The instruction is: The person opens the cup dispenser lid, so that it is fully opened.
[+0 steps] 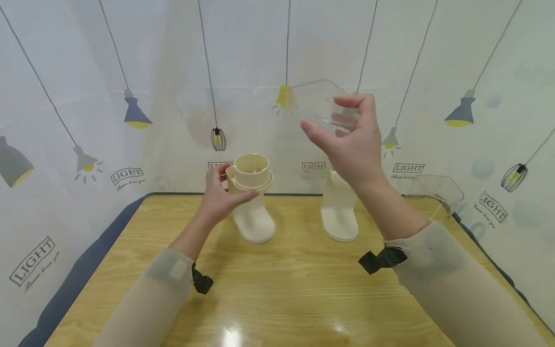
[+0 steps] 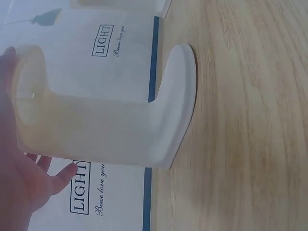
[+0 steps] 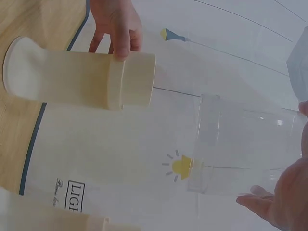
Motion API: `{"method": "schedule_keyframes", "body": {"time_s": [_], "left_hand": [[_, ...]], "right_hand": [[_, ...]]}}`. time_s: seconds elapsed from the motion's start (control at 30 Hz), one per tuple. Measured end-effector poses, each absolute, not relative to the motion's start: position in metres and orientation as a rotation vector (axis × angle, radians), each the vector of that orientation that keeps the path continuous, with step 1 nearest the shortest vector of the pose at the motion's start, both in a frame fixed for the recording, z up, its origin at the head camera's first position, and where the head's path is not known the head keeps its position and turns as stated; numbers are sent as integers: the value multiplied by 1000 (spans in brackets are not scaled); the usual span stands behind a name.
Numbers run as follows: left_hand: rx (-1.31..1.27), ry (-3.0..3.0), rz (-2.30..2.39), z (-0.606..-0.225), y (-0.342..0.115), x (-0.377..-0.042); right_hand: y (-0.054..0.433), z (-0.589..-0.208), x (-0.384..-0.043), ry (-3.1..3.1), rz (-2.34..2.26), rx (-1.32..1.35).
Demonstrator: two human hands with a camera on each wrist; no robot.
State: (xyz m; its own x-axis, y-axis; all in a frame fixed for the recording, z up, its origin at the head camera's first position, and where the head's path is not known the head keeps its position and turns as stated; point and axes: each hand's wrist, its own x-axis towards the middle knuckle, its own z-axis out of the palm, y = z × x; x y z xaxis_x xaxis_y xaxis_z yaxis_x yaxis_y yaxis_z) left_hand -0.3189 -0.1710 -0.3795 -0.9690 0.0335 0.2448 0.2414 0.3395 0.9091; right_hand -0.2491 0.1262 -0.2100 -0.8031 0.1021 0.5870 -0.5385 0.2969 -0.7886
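My left hand (image 1: 218, 197) grips the upper collar of a cream plastic stand (image 1: 256, 224), its thumb across the front. The stand is upright on the table, with a rounded foot and a cream open ring (image 3: 138, 79) rising from its top. Higher up and to the right, my right hand (image 1: 360, 144) holds a clear plastic container (image 3: 236, 149) between thumb and curled fingers. In the right wrist view the container's wider rim faces the ring, with a gap between them. The container barely shows against the wall in the head view.
A second cream stand (image 1: 339, 221) stands to the right, its top partly hidden by my right arm. Near the table's back right corner is another transparent object (image 1: 446, 190), hard to make out. A printed fabric wall (image 1: 251, 62) encloses the wooden table (image 1: 282, 289) at the back and sides.
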Motion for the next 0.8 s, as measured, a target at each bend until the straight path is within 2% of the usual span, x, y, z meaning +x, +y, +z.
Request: {"method": "schedule_keyframes", "body": {"time_s": [0.33, 0.8], "left_hand": [[-213, -2404, -1648, -383, -168, -318], [-216, -2473, -1651, -376, -177, -323]], "right_hand": [[191, -221, -234, -2040, 1475, 230], [284, -225, -195, -2061, 1347, -28]]}}
